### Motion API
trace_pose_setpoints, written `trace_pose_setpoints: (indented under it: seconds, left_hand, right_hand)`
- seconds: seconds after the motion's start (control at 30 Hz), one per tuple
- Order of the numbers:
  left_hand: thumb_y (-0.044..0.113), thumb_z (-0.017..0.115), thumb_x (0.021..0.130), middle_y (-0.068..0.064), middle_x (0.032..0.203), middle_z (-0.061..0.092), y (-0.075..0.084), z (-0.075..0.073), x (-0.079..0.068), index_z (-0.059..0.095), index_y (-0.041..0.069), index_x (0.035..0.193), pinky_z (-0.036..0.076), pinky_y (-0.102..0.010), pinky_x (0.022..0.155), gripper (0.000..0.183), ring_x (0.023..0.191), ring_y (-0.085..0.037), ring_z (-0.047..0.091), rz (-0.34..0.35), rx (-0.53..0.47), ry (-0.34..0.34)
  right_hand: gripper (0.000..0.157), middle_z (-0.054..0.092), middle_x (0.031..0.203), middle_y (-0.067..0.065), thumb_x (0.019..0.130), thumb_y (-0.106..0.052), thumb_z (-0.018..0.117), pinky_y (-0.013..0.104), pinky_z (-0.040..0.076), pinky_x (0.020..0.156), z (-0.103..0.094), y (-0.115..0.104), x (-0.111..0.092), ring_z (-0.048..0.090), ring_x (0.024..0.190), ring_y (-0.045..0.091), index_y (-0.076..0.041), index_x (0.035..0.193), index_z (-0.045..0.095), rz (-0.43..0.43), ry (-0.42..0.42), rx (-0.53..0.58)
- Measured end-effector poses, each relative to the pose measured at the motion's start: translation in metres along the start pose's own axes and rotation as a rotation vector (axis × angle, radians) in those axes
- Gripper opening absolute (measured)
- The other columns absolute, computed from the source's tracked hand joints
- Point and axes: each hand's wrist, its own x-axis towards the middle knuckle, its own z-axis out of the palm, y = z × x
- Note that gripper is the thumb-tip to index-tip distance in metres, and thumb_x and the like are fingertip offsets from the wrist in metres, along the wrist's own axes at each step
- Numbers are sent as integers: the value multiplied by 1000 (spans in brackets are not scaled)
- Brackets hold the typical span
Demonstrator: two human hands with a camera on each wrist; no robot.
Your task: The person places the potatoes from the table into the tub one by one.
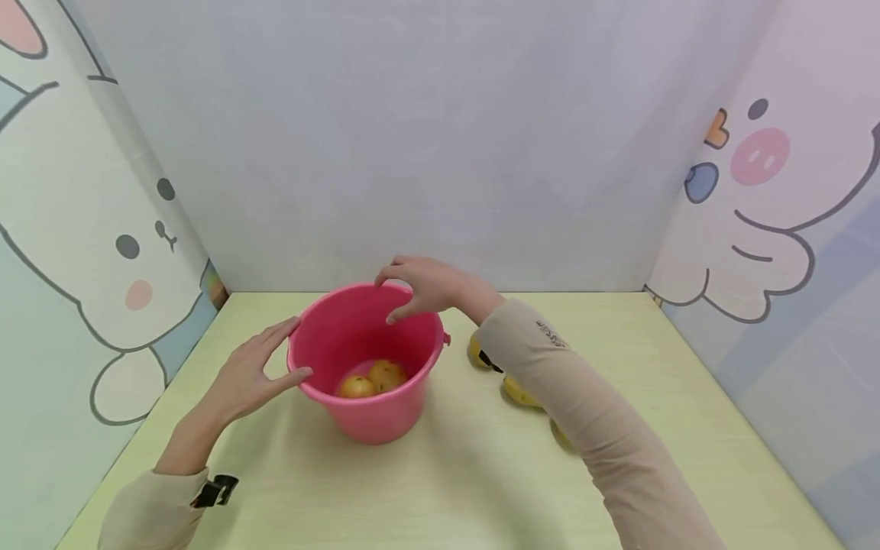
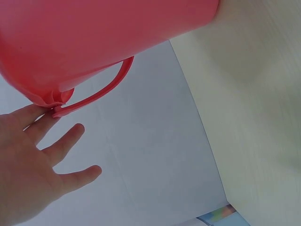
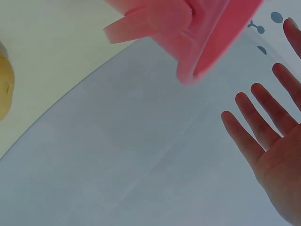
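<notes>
A pink bucket [image 1: 374, 420] stands on the table, tilted slightly in the head view. Inside it lie two yellow, potato-like round things [image 1: 356, 387] with dark spots. My left hand [image 1: 247, 374] touches the bucket's left rim with fairly straight, spread fingers; in the left wrist view its fingertips meet the rim beside the handle [image 2: 101, 94]. Over the bucket's opening, near the far right rim, hovers my right hand [image 1: 429, 284]. Its fingers are spread and bent a little, with nothing between them, and the right wrist view shows that hand [image 3: 277, 136] apart from the rim.
Right of the bucket, several more yellow potato-like things [image 1: 519, 392] lie on the pale table [image 1: 330, 504], partly hidden by my right sleeve [image 1: 584, 397]. A white back wall [image 1: 440, 153] and cartoon-printed side walls [image 1: 756, 252] enclose the table.
</notes>
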Motion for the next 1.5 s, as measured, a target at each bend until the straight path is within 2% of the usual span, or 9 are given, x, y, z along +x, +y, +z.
trace_pose_setpoints:
  seconds: [0.27, 0.53, 0.67, 0.87, 1.5]
  left_hand:
    - [43, 66, 73, -16, 133, 36, -1, 1, 0, 30, 10, 137, 35, -64, 78, 81, 116, -38, 34, -6, 2, -2]
    - [39, 68, 73, -17, 133, 35, 0, 1, -1, 30, 9, 137, 36, -64, 77, 80, 116, -38, 33, -9, 0, -4]
    - [41, 67, 73, -17, 133, 35, 0, 1, -1, 30, 9, 137, 36, -63, 77, 81, 116, -38, 33, -11, 2, -7]
    - [43, 66, 74, -17, 133, 35, -1, 1, -1, 30, 9, 137, 35, -64, 78, 81, 116, -38, 33, -9, -1, -5]
    - [41, 67, 73, -16, 133, 36, -1, 1, -1, 31, 9, 137, 38, -62, 76, 80, 116, -38, 34, -5, 2, 2]
  right_hand:
    - [57, 45, 120, 1, 71, -37, 72, 23, 45, 77, 2, 12, -14, 40, 108, 13, -17, 120, 52, -44, 62, -39]
    - [54, 46, 119, 1, 70, -36, 72, 26, 45, 79, 4, 24, -26, 40, 108, 13, -15, 117, 55, -76, 118, -41]
    - [53, 47, 118, 0, 71, -38, 71, 27, 44, 81, 4, 31, -33, 40, 108, 12, -16, 116, 55, -85, 142, -53]
    - [51, 47, 119, 4, 73, -37, 70, 33, 43, 84, 3, 41, -43, 40, 110, 17, -14, 117, 55, -116, 170, -65]
    - [53, 43, 124, 7, 74, -39, 69, 41, 39, 89, 3, 69, -70, 37, 113, 22, -15, 119, 53, -30, 214, -60]
